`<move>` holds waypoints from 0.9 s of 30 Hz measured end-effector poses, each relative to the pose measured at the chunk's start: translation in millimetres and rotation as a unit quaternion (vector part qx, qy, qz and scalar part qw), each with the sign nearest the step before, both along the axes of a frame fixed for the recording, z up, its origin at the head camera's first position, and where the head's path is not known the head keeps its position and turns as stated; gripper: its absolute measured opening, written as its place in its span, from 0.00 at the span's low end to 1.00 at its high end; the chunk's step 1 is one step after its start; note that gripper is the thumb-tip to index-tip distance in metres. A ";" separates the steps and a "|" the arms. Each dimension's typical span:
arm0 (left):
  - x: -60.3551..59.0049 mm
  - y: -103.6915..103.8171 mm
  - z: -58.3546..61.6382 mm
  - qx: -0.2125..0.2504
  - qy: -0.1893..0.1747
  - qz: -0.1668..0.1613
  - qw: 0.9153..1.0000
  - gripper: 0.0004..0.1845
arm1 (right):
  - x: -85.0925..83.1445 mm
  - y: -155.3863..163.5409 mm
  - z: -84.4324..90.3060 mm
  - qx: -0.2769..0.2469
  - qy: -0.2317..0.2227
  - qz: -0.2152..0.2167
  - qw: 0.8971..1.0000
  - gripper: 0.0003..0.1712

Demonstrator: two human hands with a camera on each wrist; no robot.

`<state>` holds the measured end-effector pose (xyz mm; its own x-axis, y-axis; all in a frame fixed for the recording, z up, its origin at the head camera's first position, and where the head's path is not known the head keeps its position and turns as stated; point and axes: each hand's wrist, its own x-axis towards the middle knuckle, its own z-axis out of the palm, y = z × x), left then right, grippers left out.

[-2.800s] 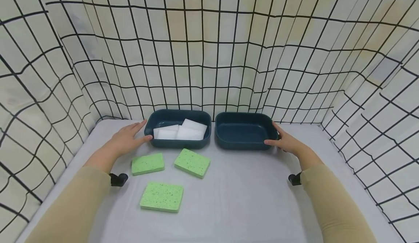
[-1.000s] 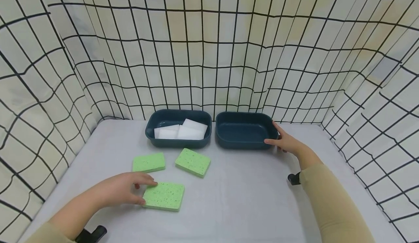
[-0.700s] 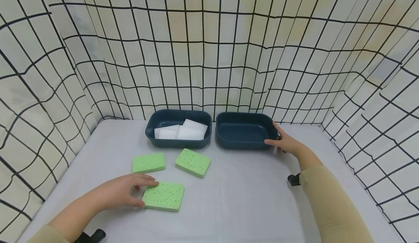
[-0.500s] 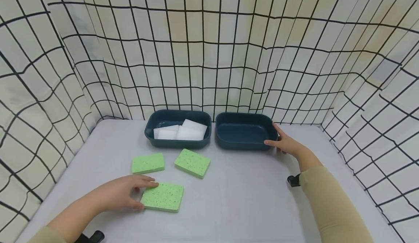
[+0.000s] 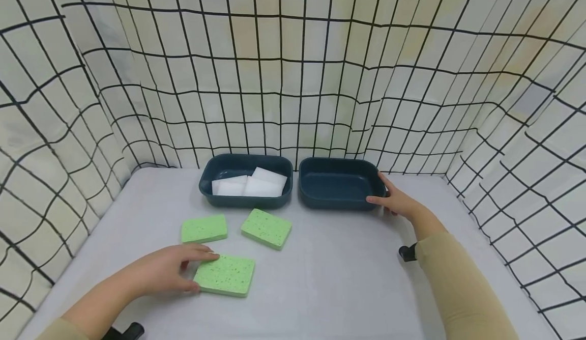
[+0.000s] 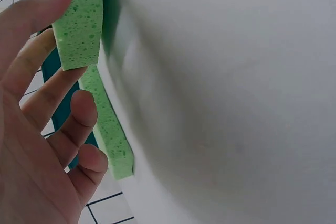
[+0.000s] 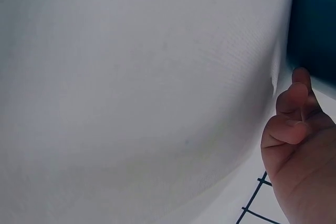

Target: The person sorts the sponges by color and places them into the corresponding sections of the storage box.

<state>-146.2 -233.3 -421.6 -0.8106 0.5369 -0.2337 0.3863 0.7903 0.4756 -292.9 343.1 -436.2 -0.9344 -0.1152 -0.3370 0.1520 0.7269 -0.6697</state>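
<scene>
A grey table [image 5: 348, 279] stands inside walls of pale cloth ruled with a black grid [image 5: 293, 75]. The left hand [image 5: 167, 274] lies at the near sponge's [image 5: 225, 276] left end — thumb against the near corner, forefinger over the far corner, so the green slab sits pinched between them. The left wrist view shows the sponge [image 6: 79, 22] edge-on, held between fingertip and middle finger [image 6: 50, 95], the other fingers loosely bent beside it. Beyond the left fingertips lie two more sponges: the left sponge [image 5: 204, 228] just past them, the middle sponge [image 5: 266, 222] farther to their right. Behind these stands the left tray [image 5: 245, 201] with white pads [image 5: 249, 185] in it. The right hand [image 5: 397, 201] holds the right tray [image 5: 338, 202] at its right end — thumb on the near wall, fingers curved round the rim. In the right wrist view the fingers [image 7: 294, 114] are curled, the tray [image 7: 312, 19] just beyond their tips.
</scene>
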 end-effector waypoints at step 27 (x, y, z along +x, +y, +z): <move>-52.9 38.4 38.4 0.055 0.072 -0.010 0.996 0.31 | 4.1 -3.1 2.0 -0.004 0.005 0.002 1.000 0.64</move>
<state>-199.1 -194.9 -383.1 -0.8205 0.5689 -0.0556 0.4713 0.7284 0.4973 -288.7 340.0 -434.1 -0.9376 -0.1208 -0.3261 0.1422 0.7226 -0.6765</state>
